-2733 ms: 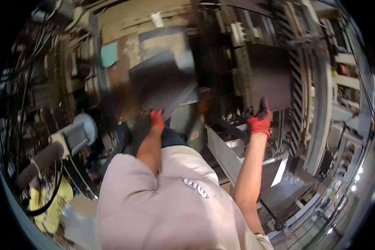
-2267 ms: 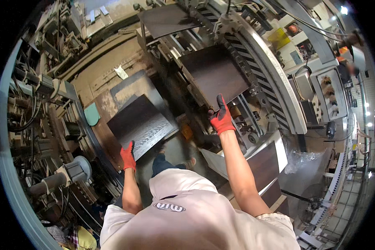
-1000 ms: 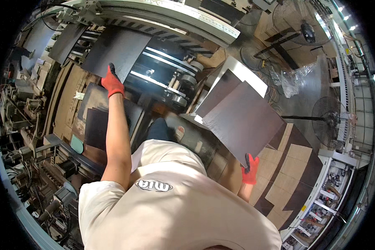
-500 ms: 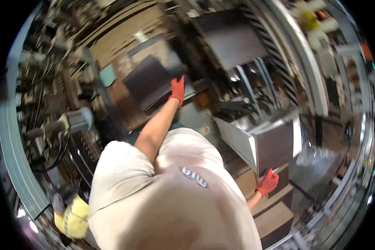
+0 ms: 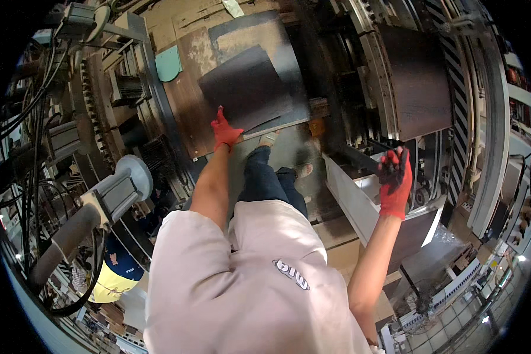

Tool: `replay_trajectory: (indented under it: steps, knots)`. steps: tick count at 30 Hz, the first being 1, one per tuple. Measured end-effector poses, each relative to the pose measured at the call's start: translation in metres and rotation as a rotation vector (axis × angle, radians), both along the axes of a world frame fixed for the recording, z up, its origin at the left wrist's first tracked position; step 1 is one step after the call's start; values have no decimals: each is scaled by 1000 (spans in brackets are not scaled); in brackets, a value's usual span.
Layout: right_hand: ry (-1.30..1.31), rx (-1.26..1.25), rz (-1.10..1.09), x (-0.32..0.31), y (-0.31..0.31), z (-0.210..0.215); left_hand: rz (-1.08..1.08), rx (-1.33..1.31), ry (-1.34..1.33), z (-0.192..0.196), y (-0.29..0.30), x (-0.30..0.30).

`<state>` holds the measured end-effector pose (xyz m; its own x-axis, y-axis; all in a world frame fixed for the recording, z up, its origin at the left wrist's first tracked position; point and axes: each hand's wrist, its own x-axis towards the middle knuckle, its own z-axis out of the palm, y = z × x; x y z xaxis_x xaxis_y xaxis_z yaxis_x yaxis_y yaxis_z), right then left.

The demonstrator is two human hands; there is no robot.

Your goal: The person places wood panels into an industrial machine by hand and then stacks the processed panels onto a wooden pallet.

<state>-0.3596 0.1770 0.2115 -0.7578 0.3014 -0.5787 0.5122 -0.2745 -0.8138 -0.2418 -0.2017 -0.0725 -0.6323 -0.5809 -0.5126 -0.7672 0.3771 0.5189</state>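
Note:
My left hand (image 5: 225, 130), in a red glove, has its fingers spread at the near edge of a dark, flat panel (image 5: 245, 85). That panel lies askew on larger worn brown boards (image 5: 186, 112) in front of me. Out to the right, my right hand (image 5: 394, 180) is raised in a red glove with a dark palm. Its palm faces up with the fingers loosely bent and apart, and I see nothing in it. Beyond it, a dark brown panel (image 5: 419, 88) sits on the machine at the right.
A pale green rounded piece (image 5: 169, 64) lies at the boards' left edge. A white-sided panel stack (image 5: 351, 189) stands below my right hand. Machinery with a round grey disc (image 5: 134, 177) rises at left. Another person in yellow and navy (image 5: 115, 274) is at lower left.
My right hand has risen from beside the stack at lower right toward the machine. My left hand sits further left along the dark panel's near edge. The whole view has shifted.

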Motion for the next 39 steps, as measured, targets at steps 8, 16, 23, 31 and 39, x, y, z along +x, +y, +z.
replay_trajectory:
  steps: [8,16,23,31,39]
  knots:
    - [132,29,-4,-67,-1,-27,205,86,108,-55,-69,3]
    - [210,401,348,-69,49,-62,530,825,175,-69,-50,127]
    - [-90,-246,-167,-85,11,-28,553,154,447,-38,-33,154]
    - [560,327,430,-9,39,24,581,677,656,135,29,3]
    - [285,-270,-113,181,137,52,215,743,751,205,197,-147]
